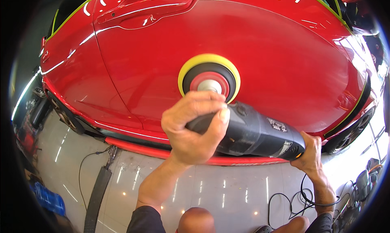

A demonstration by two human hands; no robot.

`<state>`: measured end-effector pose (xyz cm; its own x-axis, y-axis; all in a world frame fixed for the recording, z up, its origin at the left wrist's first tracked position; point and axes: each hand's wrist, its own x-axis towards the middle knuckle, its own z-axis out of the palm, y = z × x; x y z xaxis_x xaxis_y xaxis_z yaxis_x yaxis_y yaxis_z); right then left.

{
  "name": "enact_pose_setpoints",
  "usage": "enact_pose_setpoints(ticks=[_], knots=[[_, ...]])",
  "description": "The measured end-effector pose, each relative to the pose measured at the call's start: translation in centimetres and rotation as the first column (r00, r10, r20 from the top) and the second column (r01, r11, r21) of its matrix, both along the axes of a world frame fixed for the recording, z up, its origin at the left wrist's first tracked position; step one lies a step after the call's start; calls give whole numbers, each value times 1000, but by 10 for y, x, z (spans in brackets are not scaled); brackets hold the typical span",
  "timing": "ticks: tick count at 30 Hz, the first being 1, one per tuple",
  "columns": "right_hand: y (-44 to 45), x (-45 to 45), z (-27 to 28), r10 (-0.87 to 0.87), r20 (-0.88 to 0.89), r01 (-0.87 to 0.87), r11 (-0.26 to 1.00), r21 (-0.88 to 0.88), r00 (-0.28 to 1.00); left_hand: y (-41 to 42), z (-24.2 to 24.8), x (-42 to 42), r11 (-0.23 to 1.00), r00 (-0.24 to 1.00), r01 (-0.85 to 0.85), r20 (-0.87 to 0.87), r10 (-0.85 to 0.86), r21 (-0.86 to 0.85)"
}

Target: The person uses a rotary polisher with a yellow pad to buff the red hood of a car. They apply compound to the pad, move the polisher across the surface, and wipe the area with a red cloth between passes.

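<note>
My left hand [195, 126] is wrapped over the head of a black rotary polisher [256, 131], close behind its spindle. At the tool's rear end, my right hand [309, 153] grips the body near the cord. A round yellow foam pad [208, 57] on a black and red backing plate faces the glossy red door panel [259, 50] of a car. Whether the whole pad face touches the paint cannot be told. The door handle [146, 10] lies above and left of the pad. Part of the polisher's head is hidden by my left fingers.
Yellow-green masking tape [76, 12] edges the windows. Below the door runs a red side skirt [137, 149]. A black cord [289, 202] loops over the tiled floor and my right forearm. A dark strip [97, 199] and a blue water bottle [50, 199] lie at left.
</note>
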<state>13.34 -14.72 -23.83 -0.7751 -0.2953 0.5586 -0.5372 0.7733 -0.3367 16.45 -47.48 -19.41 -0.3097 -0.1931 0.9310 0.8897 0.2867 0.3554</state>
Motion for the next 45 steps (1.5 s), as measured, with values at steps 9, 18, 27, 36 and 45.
enact_pose_setpoints(ticks=[9, 18, 27, 36, 45], knots=[[-13, 4, 60, -3, -54, -1, 997, -76, 999, -7, 86, 1, 994, 998, -31, 46, 36, -101], [-30, -2, 91, 26, -57, -34, 989, -142, 998, -27, 132, -4, 993, 995, -78, 58, 83, -90], [-30, 2, 61, -4, -44, -2, 991, -130, 999, -27, 102, 2, 989, 996, -64, 58, 73, -136], [-14, -2, -1, 12, -7, -13, 995, -104, 1000, -10, 32, 5, 996, 999, 21, -39, -24, -91], [-10, -11, -67, 30, -53, -29, 999, 25, 998, -10, -42, 12, 994, 1000, 4, -17, -6, -108]])
